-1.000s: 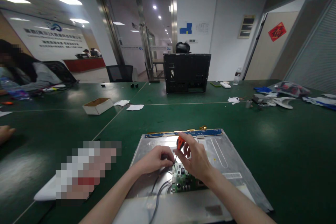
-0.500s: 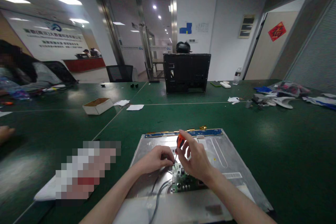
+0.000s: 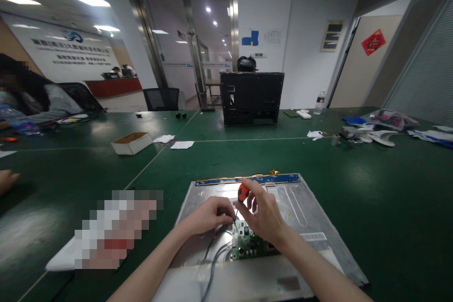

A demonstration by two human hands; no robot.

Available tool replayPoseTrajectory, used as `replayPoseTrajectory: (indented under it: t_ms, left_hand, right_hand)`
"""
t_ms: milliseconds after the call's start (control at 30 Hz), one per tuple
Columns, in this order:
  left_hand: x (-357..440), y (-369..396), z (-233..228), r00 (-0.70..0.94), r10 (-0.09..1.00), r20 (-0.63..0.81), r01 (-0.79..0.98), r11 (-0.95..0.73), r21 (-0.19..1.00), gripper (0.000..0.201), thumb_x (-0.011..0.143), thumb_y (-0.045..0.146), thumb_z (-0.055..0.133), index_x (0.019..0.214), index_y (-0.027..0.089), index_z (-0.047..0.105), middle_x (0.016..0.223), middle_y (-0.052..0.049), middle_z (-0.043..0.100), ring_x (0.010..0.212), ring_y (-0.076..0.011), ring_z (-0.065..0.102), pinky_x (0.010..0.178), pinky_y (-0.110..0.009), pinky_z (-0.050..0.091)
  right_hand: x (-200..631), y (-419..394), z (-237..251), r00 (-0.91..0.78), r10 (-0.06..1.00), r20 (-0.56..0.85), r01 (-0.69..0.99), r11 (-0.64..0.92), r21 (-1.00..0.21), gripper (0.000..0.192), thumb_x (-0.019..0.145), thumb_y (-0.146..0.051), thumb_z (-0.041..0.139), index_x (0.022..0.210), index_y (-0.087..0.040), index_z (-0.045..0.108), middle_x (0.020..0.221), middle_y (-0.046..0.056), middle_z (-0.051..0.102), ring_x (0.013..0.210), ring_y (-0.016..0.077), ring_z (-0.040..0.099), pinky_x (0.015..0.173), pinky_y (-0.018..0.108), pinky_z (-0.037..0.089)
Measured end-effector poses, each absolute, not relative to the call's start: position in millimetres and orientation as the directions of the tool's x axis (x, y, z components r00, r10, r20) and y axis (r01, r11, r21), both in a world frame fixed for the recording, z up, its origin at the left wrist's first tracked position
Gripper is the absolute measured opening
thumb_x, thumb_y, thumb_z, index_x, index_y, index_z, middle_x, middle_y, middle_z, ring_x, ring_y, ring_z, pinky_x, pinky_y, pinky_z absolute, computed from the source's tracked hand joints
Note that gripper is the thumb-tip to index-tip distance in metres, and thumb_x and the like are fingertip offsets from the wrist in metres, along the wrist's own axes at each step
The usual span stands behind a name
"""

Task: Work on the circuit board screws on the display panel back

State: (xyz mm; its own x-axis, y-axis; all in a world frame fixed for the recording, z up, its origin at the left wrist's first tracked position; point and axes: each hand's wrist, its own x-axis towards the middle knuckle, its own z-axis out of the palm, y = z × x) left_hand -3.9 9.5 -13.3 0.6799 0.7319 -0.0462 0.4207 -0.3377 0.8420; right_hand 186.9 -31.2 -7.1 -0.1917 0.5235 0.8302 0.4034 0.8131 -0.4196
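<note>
My right hand [image 3: 267, 210] is closed on a screwdriver [image 3: 243, 192] with an orange and black handle. Its thin shaft points down at the upper left corner of a green circuit board [image 3: 249, 244]. My left hand [image 3: 214, 212] is closed at that same corner, fingertips pinched beside the screwdriver's tip; what they hold, if anything, is hidden. The board sits on the metal back of a display panel [image 3: 318, 212], which lies flat on the table. Dark cables [image 3: 213, 266] run from the board's left side toward me. Along the panel's far edge is a blue circuit strip [image 3: 283, 179].
A blurred-out packet [image 3: 60, 257] lies left on the green table [image 3: 226, 158]. Farther off are an open box [image 3: 131, 144], paper sheets [image 3: 182, 145], a black monitor casing [image 3: 252, 99] and loose parts [image 3: 352, 133]. Another person's hand [image 3: 7, 181] rests at the left edge.
The screwdriver's handle has turned a little and sits slightly lower, with the right fingers shifted on it. My left hand and the panel have stayed put.
</note>
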Motion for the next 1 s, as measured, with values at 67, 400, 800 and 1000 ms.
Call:
replayPoseTrajectory:
  t_ms: [67, 400, 800, 1000]
  left_hand:
    - [-4.0, 9.5, -13.3, 0.680, 0.731, -0.049, 0.416, -0.330, 0.847, 0.011, 0.070, 0.013, 0.060, 0.078, 0.015, 0.068, 0.077, -0.001, 0.067, 0.074, -0.0173, 0.060, 0.074, -0.028, 0.047]
    - [-3.2, 9.5, -12.4, 0.678, 0.733, -0.052, 0.436, -0.344, 0.832, 0.010, 0.070, 0.012, 0.061, 0.077, 0.015, 0.069, 0.076, -0.001, 0.067, 0.073, -0.0167, 0.059, 0.072, -0.026, 0.047]
    - [-4.8, 11.1, -16.2, 0.675, 0.736, -0.053, 0.436, -0.341, 0.833, 0.012, 0.070, 0.013, 0.061, 0.079, 0.014, 0.069, 0.080, -0.002, 0.069, 0.076, -0.0178, 0.060, 0.075, -0.027, 0.047]
    - [-4.4, 10.8, -14.8, 0.678, 0.734, -0.051, 0.445, -0.354, 0.822, 0.011, 0.070, 0.013, 0.061, 0.078, 0.015, 0.069, 0.079, -0.002, 0.069, 0.077, -0.0178, 0.060, 0.076, -0.027, 0.047]
  right_hand:
    - [187.0, -32.0, -6.8, -0.194, 0.529, 0.826, 0.407, 0.810, -0.423, 0.053, 0.091, -0.020, 0.053, 0.139, -0.025, 0.031, 0.091, 0.002, 0.062, 0.054, 0.0098, 0.052, 0.044, 0.021, 0.042]
    - [187.4, -34.4, -5.7, -0.213, 0.545, 0.811, 0.397, 0.807, -0.438, 0.058, 0.089, -0.017, 0.049, 0.143, -0.021, 0.027, 0.084, 0.003, 0.062, 0.055, 0.0124, 0.056, 0.043, 0.024, 0.041]
    - [186.2, -32.7, -4.8, -0.200, 0.524, 0.828, 0.413, 0.812, -0.413, 0.050, 0.091, -0.020, 0.052, 0.137, -0.025, 0.032, 0.086, 0.002, 0.061, 0.052, 0.0104, 0.051, 0.043, 0.022, 0.040]
    - [187.3, -32.9, -6.1, -0.211, 0.539, 0.815, 0.413, 0.805, -0.425, 0.051, 0.092, -0.021, 0.050, 0.139, -0.025, 0.031, 0.088, 0.002, 0.062, 0.055, 0.0109, 0.054, 0.044, 0.022, 0.042]
